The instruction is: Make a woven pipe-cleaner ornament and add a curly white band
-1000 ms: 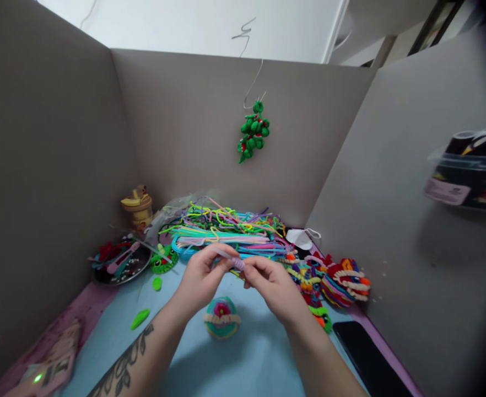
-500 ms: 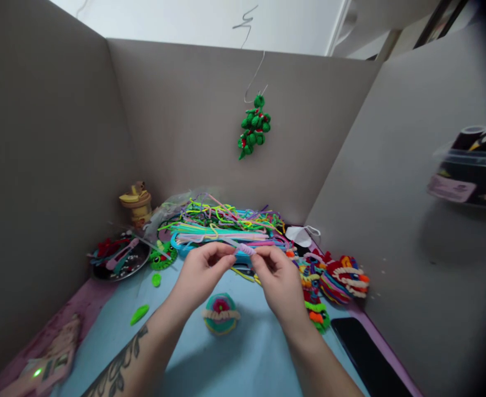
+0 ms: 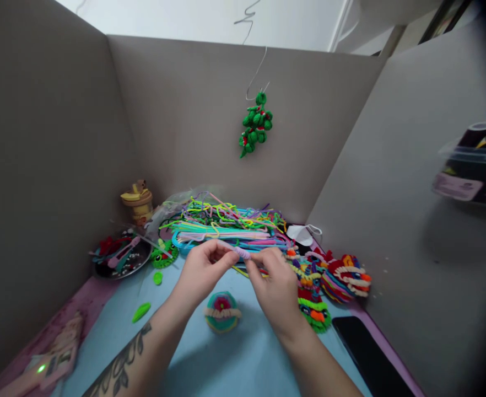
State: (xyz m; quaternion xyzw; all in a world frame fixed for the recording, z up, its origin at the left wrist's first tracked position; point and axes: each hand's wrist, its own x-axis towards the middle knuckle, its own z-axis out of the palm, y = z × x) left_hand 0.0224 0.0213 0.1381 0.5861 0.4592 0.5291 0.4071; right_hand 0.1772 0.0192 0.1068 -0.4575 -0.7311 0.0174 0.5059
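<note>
Both hands meet above the light blue mat [image 3: 247, 358] and pinch the same pale purple pipe cleaner [image 3: 243, 253]. My left hand [image 3: 201, 273] grips its left end with thumb and fingers closed. My right hand [image 3: 274, 281] pinches its right part, where the cleaner is wound into a short coil. Just below the hands lies a round teal and pink pipe-cleaner piece [image 3: 222, 311]. Behind the hands spreads a heap of loose coloured pipe cleaners [image 3: 226, 223].
Grey cardboard walls box in the desk on three sides; a green pipe-cleaner figure [image 3: 255, 124] hangs on the back one. A metal dish with bits [image 3: 121, 256] sits left, finished colourful pieces [image 3: 342, 278] right, a black phone [image 3: 367, 358] near right.
The hands have shifted slightly and the right fingers have worked along the purple coil; the view has tilted a little. Both hands keep their pinch.
</note>
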